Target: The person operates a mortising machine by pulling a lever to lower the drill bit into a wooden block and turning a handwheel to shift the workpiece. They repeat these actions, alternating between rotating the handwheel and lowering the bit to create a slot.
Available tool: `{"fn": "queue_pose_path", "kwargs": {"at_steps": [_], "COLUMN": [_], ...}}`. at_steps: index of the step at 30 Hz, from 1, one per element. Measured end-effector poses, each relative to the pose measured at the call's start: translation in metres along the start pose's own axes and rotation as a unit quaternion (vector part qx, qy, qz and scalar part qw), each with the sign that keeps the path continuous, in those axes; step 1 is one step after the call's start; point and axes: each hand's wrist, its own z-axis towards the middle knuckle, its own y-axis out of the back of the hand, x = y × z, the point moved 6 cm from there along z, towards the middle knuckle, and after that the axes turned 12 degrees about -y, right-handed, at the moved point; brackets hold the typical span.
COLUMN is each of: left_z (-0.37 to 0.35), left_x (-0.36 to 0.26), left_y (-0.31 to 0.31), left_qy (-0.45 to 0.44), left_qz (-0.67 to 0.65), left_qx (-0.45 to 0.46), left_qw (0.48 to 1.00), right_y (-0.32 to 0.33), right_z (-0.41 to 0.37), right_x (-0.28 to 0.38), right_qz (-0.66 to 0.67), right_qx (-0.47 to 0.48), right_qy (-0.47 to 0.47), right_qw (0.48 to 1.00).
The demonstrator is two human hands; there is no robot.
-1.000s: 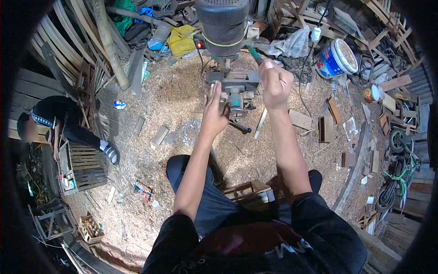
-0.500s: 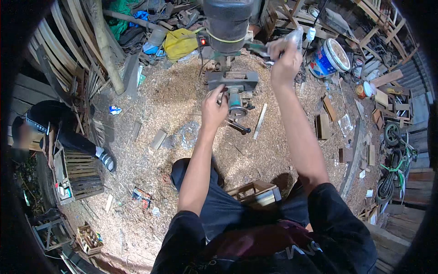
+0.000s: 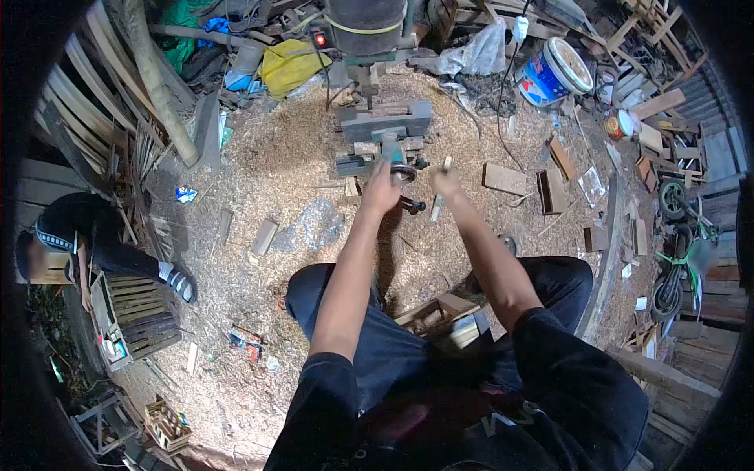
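My left hand (image 3: 382, 190) is at the left rim of the handwheel (image 3: 404, 173), its fingers closed round the edge. My right hand (image 3: 447, 182) is just right of the wheel, blurred, over the middle of a thin wooden stick (image 3: 436, 209); whether it touches the stick cannot be made out. Beyond the wheel stands the machine's grey vise (image 3: 385, 122), with a piece of wood along its top. The dark machine head (image 3: 365, 27) is above it. A black-knobbed lever (image 3: 414, 206) shows between my hands.
Wood shavings cover the ground (image 3: 275, 157). Wooden blocks (image 3: 504, 179) and a paint bucket (image 3: 554, 72) are to the right. An open wooden piece (image 3: 440, 314) lies between my legs. Another person (image 3: 86, 228) sits at far left beside a slatted crate (image 3: 141, 302). A plastic sheet (image 3: 475, 51) lies behind.
My right hand has come down from beside the machine head, away from the clear plastic, to near the handwheel. My left hand has moved from the vise to the wheel. The view has shifted.
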Motion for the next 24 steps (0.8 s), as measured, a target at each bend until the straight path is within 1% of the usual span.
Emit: {"fn": "queue_pose_path", "kwargs": {"at_steps": [1, 2, 3, 4, 5, 6, 7, 9, 12, 15, 16, 19, 20, 23, 24], "left_z": [-0.007, -0.011, -0.017, -0.018, -0.018, -0.016, -0.016, -0.016, -0.017, -0.019, -0.018, -0.016, -0.018, -0.018, -0.018], "left_x": [0.007, 0.002, -0.008, -0.014, -0.008, -0.011, -0.014, -0.012, -0.010, -0.008, -0.006, -0.006, -0.005, -0.004, -0.004], "left_y": [-0.016, -0.018, -0.016, -0.014, -0.021, -0.018, -0.016, -0.020, -0.019, -0.020, -0.018, -0.014, -0.014, -0.014, -0.014], "left_qy": [-0.013, -0.009, -0.003, 0.003, 0.012, 0.026, 0.042, 0.037, 0.034, 0.033, 0.033, 0.029, 0.035, 0.030, 0.039], "left_qz": [0.041, 0.038, 0.035, 0.022, 0.041, 0.062, 0.081, 0.063, 0.063, 0.039, 0.033, 0.037, 0.025, 0.023, 0.022], "left_qx": [0.016, 0.037, 0.061, 0.059, 0.066, 0.104, 0.143, 0.138, 0.143, 0.153, 0.156, 0.160, 0.169, 0.159, 0.169], "left_qw": [0.999, 0.999, 0.997, 0.998, 0.997, 0.992, 0.986, 0.988, 0.987, 0.987, 0.987, 0.986, 0.985, 0.986, 0.985], "right_y": [-0.024, -0.019, -0.020, -0.023, -0.038, -0.052, -0.053, -0.087, -0.119, -0.086, -0.082, -0.079, -0.073, -0.083, -0.082], "right_z": [0.040, 0.008, -0.002, -0.008, 0.008, 0.024, 0.025, 0.062, 0.064, 0.030, 0.026, 0.018, 0.018, 0.032, 0.030], "right_x": [-0.082, -0.093, -0.103, -0.115, -0.148, -0.182, -0.186, -0.258, -0.259, -0.194, -0.195, -0.185, -0.183, -0.196, -0.191], "right_qz": [-0.016, -0.002, 0.005, 0.013, 0.031, 0.048, 0.051, -0.001, 0.146, -0.021, -0.029, 0.118, 0.107, -0.063, -0.114], "right_qx": [0.065, 0.107, 0.121, 0.136, 0.108, 0.081, 0.076, 0.102, 0.160, 0.060, 0.078, 0.128, 0.137, 0.073, 0.030], "right_qy": [-0.089, -0.144, -0.180, -0.216, -0.213, -0.211, -0.190, -0.256, -0.223, -0.171, -0.142, -0.097, -0.087, -0.144, -0.132], "right_qw": [0.994, 0.984, 0.976, 0.967, 0.971, 0.973, 0.977, 0.961, 0.950, 0.983, 0.986, 0.980, 0.981, 0.985, 0.984]}}
